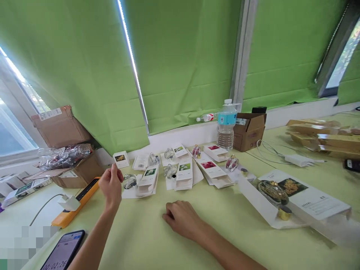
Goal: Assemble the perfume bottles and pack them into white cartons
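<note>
Left grip [111,184] pinched together just below a white card with a yellow-flower print [121,159], contact unclear. Right grip [181,219] loosely curled, empty, resting on the pale green surface [135,234]. Glass bottle [129,181] and white cartons [148,180] beyond.

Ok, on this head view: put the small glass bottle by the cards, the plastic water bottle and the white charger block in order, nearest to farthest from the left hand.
From the left hand:
1. Small glass bottle: just right of the hand, among the cards.
2. Plastic water bottle: farther right, at the back of the table.
3. White charger block: farthest, on the right of the table.
</note>
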Available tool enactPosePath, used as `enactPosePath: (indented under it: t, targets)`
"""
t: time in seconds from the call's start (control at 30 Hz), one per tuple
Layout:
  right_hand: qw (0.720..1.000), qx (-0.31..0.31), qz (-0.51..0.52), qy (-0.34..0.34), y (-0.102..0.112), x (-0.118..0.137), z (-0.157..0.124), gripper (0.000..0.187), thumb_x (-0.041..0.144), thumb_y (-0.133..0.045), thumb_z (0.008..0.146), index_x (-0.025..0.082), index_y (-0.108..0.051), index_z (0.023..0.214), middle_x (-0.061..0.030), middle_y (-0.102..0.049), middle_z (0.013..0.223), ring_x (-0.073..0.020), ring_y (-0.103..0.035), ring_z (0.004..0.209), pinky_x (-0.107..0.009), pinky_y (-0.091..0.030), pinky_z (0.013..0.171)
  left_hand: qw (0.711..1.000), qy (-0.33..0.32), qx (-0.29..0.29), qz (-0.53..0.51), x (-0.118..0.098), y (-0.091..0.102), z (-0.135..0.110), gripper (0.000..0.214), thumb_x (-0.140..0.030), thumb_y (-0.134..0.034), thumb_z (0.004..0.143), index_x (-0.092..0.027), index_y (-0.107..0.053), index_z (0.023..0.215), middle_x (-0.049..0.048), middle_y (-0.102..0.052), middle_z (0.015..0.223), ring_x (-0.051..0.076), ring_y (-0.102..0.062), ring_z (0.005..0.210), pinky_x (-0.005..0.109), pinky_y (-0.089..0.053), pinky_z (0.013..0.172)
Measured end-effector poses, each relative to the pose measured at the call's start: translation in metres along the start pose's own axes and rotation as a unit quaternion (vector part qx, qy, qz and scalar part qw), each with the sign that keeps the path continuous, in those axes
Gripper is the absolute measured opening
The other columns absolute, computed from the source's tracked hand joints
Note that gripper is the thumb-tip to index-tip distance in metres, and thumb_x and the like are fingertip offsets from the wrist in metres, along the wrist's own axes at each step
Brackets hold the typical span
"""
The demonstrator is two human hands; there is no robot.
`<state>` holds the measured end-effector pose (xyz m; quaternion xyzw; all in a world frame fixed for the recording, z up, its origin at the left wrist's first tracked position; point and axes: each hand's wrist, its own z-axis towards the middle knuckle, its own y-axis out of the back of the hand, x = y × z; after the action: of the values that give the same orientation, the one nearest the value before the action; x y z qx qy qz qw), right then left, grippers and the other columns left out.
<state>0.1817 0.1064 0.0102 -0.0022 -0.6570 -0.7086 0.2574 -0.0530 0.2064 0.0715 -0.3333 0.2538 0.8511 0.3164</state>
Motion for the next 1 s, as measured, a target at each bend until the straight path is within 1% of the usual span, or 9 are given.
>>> enactPosePath:
  t: [0.07, 0.17, 0.27, 0.33, 0.5, 0.7, 0.83, 0.93, 1.0]
  targets:
    - [1.000, 0.004, 0.004, -0.003, 0.000, 0.000, 0.000, 0.028, 0.037, -0.046, 0.090, 0.019, -0.063, 0.077, -0.0053, -0.069, 0.074, -0.0195, -0.063, 0.071, -0.027, -0.027, 0.057, 0.998, 0.028, 0.038, -0.031, -0.016, 0.007, -0.032, 0.043, -0.054, -0.031, 0.090, -0.023, -0.040, 0.062, -0.0041, -0.041, 0.051, 0.012, -0.042, 0.042, 0.023, -0.035, 0.040]
    - [1.000, 0.008, 0.006, 0.000, 0.001, 0.000, -0.001, 0.028, 0.036, -0.047, 0.091, 0.019, -0.065, 0.078, -0.0058, -0.070, 0.078, -0.0197, -0.063, 0.076, -0.027, -0.029, 0.059, 0.991, 0.062, 0.102, -0.060, -0.035, 0.014, -0.075, 0.043, -0.055, -0.037, 0.087, -0.025, -0.038, 0.056, -0.0053, -0.035, 0.046, 0.012, -0.034, 0.038, 0.025, -0.030, 0.037]
    - [1.000, 0.017, 0.009, 0.004, 0.003, 0.001, -0.002, 0.028, 0.037, -0.049, 0.089, 0.018, -0.067, 0.081, -0.0063, -0.072, 0.081, -0.0198, -0.064, 0.077, -0.026, -0.031, 0.060, 0.976, 0.100, 0.182, -0.072, -0.044, 0.015, -0.111, 0.045, -0.055, -0.046, 0.083, -0.025, -0.033, 0.050, -0.0044, -0.033, 0.047, 0.013, -0.033, 0.043, 0.026, -0.028, 0.041]
    - [1.000, 0.017, 0.006, 0.002, 0.004, 0.001, -0.002, 0.027, 0.038, -0.050, 0.089, 0.019, -0.068, 0.084, -0.0053, -0.072, 0.084, -0.0192, -0.064, 0.078, -0.026, -0.032, 0.061, 0.965, 0.113, 0.229, -0.065, -0.044, 0.011, -0.127, 0.046, -0.055, -0.046, 0.082, -0.025, -0.032, 0.050, -0.0041, -0.030, 0.048, 0.014, -0.031, 0.045, 0.027, -0.027, 0.043]
    - [1.000, 0.015, 0.002, -0.004, 0.005, 0.001, -0.001, 0.028, 0.042, -0.051, 0.086, 0.021, -0.069, 0.087, -0.0032, -0.073, 0.084, -0.0171, -0.063, 0.074, -0.024, -0.032, 0.060, 0.931, 0.111, 0.344, -0.043, -0.033, -0.004, -0.137, 0.048, -0.061, -0.047, 0.076, -0.024, -0.034, 0.049, -0.0045, -0.030, 0.049, 0.014, -0.030, 0.047, 0.026, -0.025, 0.047]
    - [1.000, -0.010, 0.020, 0.006, 0.009, -0.001, -0.008, 0.027, 0.043, -0.053, 0.085, 0.021, -0.069, 0.084, -0.0012, -0.072, 0.079, -0.0154, -0.061, 0.069, -0.024, -0.031, 0.056, 0.912, 0.107, 0.396, -0.019, -0.026, -0.006, -0.131, 0.051, -0.068, -0.044, 0.074, -0.023, -0.036, 0.050, -0.0045, -0.033, 0.048, 0.014, -0.033, 0.049, 0.025, -0.025, 0.049]
    - [0.996, -0.084, 0.041, -0.005, 0.023, -0.002, -0.021, 0.021, 0.035, -0.053, 0.087, 0.020, -0.068, 0.087, -0.0008, -0.071, 0.082, -0.0150, -0.061, 0.073, -0.023, -0.038, 0.063, 0.905, 0.110, 0.411, -0.003, -0.029, -0.002, -0.130, 0.051, -0.069, -0.042, 0.074, -0.023, -0.038, 0.051, -0.0040, -0.035, 0.050, 0.014, -0.034, 0.050, 0.025, -0.025, 0.050]
    - [0.983, -0.174, 0.033, -0.045, 0.040, -0.005, -0.045, 0.022, 0.024, -0.043, 0.093, 0.018, -0.064, 0.096, -0.0041, -0.069, 0.094, -0.0164, -0.060, 0.087, -0.026, -0.042, 0.077, 0.900, 0.115, 0.421, 0.010, -0.032, 0.001, -0.129, 0.051, -0.069, -0.042, 0.074, -0.022, -0.040, 0.053, -0.0031, -0.039, 0.051, 0.015, -0.037, 0.051, 0.025, -0.026, 0.051]
    - [0.934, -0.348, 0.038, -0.068, 0.050, -0.010, -0.069, 0.020, 0.021, -0.043, 0.093, 0.017, -0.063, 0.094, -0.0067, -0.066, 0.096, -0.0177, -0.058, 0.094, -0.029, -0.044, 0.084, 0.893, 0.117, 0.434, 0.014, -0.034, 0.002, -0.128, 0.051, -0.067, -0.042, 0.075, -0.022, -0.042, 0.054, -0.0022, -0.043, 0.053, 0.016, -0.041, 0.054, 0.025, -0.028, 0.053]
